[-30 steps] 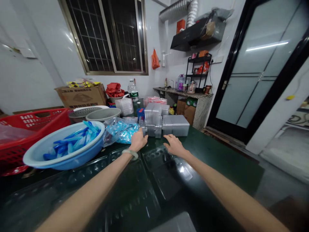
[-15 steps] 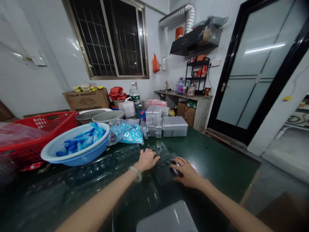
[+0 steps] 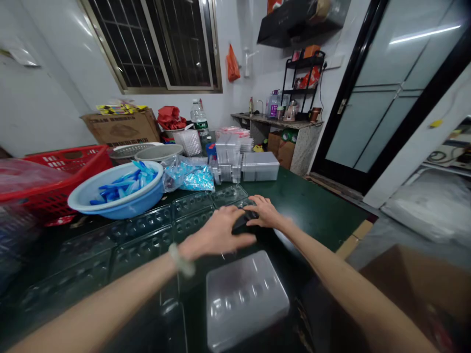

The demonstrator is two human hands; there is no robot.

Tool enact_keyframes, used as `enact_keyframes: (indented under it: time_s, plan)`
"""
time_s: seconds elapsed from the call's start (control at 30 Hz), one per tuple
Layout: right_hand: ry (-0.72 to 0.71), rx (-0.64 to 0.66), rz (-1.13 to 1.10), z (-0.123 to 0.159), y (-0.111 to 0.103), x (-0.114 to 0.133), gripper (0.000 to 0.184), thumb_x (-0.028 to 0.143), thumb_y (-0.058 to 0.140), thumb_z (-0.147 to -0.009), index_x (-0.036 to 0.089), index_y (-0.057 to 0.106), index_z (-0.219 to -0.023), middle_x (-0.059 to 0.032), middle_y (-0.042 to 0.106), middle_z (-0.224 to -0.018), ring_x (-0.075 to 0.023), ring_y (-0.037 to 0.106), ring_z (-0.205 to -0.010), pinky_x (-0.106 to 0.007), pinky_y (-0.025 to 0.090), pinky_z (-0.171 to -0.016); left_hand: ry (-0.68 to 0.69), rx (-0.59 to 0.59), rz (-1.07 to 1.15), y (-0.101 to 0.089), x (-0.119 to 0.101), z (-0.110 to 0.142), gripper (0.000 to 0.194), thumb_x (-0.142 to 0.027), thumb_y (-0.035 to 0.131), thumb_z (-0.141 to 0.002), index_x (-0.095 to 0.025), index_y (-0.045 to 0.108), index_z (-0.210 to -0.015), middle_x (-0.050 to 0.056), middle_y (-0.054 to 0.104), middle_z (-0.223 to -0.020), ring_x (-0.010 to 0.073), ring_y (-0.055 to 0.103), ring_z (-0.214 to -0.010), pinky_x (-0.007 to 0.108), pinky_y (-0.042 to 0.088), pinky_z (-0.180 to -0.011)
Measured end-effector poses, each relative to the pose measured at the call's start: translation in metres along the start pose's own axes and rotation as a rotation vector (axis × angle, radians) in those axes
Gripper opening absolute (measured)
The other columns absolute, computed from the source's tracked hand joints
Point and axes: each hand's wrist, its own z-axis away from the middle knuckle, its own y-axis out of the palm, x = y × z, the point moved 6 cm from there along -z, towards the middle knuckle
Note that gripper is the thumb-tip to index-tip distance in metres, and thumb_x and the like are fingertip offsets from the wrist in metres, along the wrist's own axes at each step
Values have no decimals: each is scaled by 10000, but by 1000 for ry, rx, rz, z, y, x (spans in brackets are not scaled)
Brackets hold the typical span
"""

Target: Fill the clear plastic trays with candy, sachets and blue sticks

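My left hand (image 3: pixel 217 230), with a pale bangle (image 3: pixel 181 261) on its wrist, hovers over the dark green table, slightly blurred. Its thumb is stretched away from the fingers and nothing shows in its grasp. Beyond it, my right hand (image 3: pixel 264 212) has its fingers apart at a clear plastic tray (image 3: pixel 241 202), which it partly hides. Further clear moulded trays (image 3: pixel 143 245) lie side by side in rows to the left. Close to me, a stack of the same kind of trays (image 3: pixel 246 301) sits below both hands.
A blue basin (image 3: pixel 117 212) of blue plastic pieces stands at left, beside a red basket (image 3: pixel 88 166). Behind are a bag of blue packets (image 3: pixel 198 180), stacked clear boxes (image 3: pixel 260 165) and a water bottle (image 3: pixel 199 117). The table's right edge (image 3: pixel 355 238) borders the floor.
The view has tilted down, showing more of the near tray stack. My left hand has drawn back toward me from the far trays. My right hand stays by the trays at the right end.
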Motion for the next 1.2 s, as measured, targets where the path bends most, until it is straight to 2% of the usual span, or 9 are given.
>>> enact_keyframes:
  time_s: [0.1, 0.23, 0.37, 0.47, 0.6, 0.77, 0.87, 1.07, 1.2]
  plan:
    - [70, -86, -31, 39, -21, 5, 447, 360, 556, -785, 214, 467, -1197, -106, 376, -1277, -232, 336, -1152, -388, 304, -909, 141, 203, 120, 24, -35, 61, 994, -473, 784, -272, -320, 483, -1207, 126, 390, -1332, 439, 241, -1220, 588, 28, -976]
    - [307, -247, -336, 127, -44, 19, 261, 333, 423, -857, 155, 544, -1005, -70, 584, -878, -162, 546, -765, -285, 430, -689, 1, 463, -189, 59, -37, 99, 1193, -477, 764, -264, -306, 270, -1336, 184, 210, -1407, 492, 164, -1221, 649, 51, -920]
    - [555, -52, -813, 212, -12, 59, 337, 407, 385, -866, 154, 525, -694, -7, 523, -591, -126, 522, -543, -226, 401, -478, -90, 529, -459, 71, -34, 98, 1210, -361, 736, -306, -281, 156, -1365, 204, 235, -1366, 463, 256, -1180, 600, 153, -918]
    - [645, 21, -1132, 240, 19, 99, 333, 439, 406, -852, 136, 544, -854, -58, 581, -741, -156, 576, -625, -225, 421, -458, -109, 453, -473, 68, -32, 94, 1206, -371, 726, -299, -278, 165, -1363, 171, 323, -1285, 426, 326, -1121, 561, 199, -913]
    - [623, -148, -1353, 224, 20, 137, 366, 413, 439, -848, 111, 493, -1047, -115, 579, -876, -194, 599, -722, -268, 469, -515, -138, 365, -268, 50, -30, 90, 1129, -342, 719, -358, -285, 192, -1356, 122, 412, -1190, 377, 383, -1063, 539, 234, -898]
    - [448, -227, -1498, 179, -19, 169, 259, 359, 477, -841, 108, 533, -865, -72, 590, -719, -153, 584, -596, -238, 450, -475, -216, 484, 673, 25, -52, 108, 927, -252, 645, -594, -261, 133, -1366, 88, 563, -996, 247, 563, -806, 419, 401, -740]
    - [389, -177, -1547, 162, -30, 185, 248, 356, 561, -785, 114, 522, -744, -7, 544, -503, -113, 518, -425, -198, 393, -386, -297, 427, 1085, 15, -54, 135, 823, -193, 593, -666, -241, 153, -1360, 83, 606, -921, 216, 597, -691, 372, 432, -654]
    - [422, 112, -1591, 142, -9, 218, 243, 347, 611, -742, 117, 557, -687, 32, 503, -388, -80, 453, -307, -151, 328, -304, -448, 178, 1300, 14, -23, 190, 456, -190, 522, -739, -123, 446, -1183, 113, 647, -771, 248, 618, -693, 342, 443, -615]
    - [421, 185, -1578, 133, 0, 231, 278, 385, 617, -731, 129, 537, -657, 42, 492, -375, -71, 439, -297, -141, 318, -293, -444, 69, 1347, 4, -23, 200, 426, -166, 551, -716, -144, 491, -1138, 71, 646, -667, 217, 618, -606, 303, 451, -560]
